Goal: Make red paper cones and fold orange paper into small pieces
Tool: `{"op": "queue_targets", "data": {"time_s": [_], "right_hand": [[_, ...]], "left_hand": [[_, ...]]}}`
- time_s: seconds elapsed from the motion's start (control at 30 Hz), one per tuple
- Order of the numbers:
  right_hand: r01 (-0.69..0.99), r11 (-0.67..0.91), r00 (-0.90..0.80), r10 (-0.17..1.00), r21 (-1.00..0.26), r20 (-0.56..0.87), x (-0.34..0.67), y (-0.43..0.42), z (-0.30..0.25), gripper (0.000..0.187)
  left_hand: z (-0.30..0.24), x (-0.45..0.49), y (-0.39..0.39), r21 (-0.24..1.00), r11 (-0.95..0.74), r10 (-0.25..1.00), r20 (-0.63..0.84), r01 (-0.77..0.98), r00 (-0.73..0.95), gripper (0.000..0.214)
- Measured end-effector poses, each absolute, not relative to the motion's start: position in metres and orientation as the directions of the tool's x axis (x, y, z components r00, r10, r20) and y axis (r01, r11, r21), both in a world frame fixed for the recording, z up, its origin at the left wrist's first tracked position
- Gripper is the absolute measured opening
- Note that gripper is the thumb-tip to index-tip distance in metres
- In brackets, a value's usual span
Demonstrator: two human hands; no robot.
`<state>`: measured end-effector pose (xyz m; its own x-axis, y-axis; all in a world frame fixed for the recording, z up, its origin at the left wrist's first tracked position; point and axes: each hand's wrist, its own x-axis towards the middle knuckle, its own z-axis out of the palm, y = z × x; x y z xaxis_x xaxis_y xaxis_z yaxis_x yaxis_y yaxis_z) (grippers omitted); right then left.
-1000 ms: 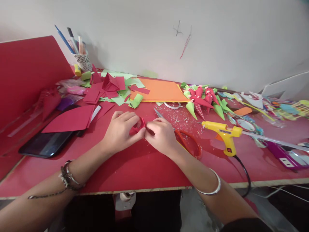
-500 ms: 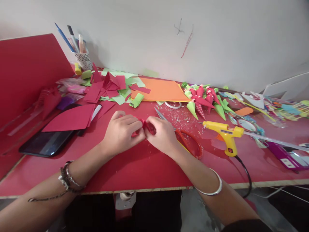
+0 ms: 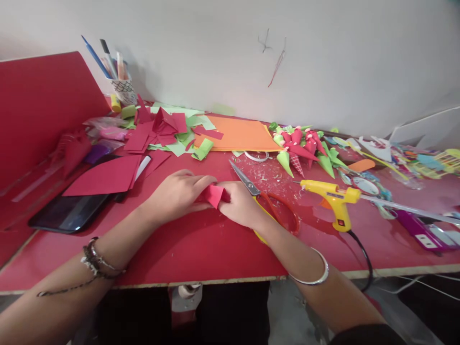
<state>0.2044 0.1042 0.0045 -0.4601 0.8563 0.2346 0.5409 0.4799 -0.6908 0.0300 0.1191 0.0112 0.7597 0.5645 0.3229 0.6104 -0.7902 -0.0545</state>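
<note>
One bent red paper piece is being clamped by the person's bare left hand and bare right hand.

2 hands gripping red paper, scissors nearby

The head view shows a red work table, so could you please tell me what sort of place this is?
It looks like a paper-craft workspace, judging by the yellow plastic glue gun, the metal-bladed scissors with red-and-yellow handles, and the heap of cut red and green paper.
</note>
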Motion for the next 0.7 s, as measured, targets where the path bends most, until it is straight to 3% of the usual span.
{"op": "queue_targets", "data": {"time_s": [0.23,0.43,0.53,0.7], "right_hand": [[0.568,0.454,-0.461,0.867,-0.686,0.192,0.206,0.106,0.004,0.015],[0.694,0.437,-0.414,0.892,-0.571,0.18,0.205,0.102,0.008,0.02],[0.726,0.462,-0.395,0.887,-0.509,0.241,0.205,0.1,0.008,0.012],[0.678,0.494,-0.385,0.87,-0.544,0.309,0.205,0.1,0.01,0.005]], "left_hand": [[0.014,0.034,0.113,-0.028,-0.765,0.629,0.18,0.643,0.757,0.035],[0.014,0.039,0.11,-0.04,-0.758,0.633,0.193,0.651,0.75,0.019],[0.013,0.041,0.108,-0.042,-0.782,0.605,0.194,0.622,0.773,0.01],[0.009,0.044,0.107,0.076,-0.748,0.656,0.235,0.659,0.717,0.005]]}}
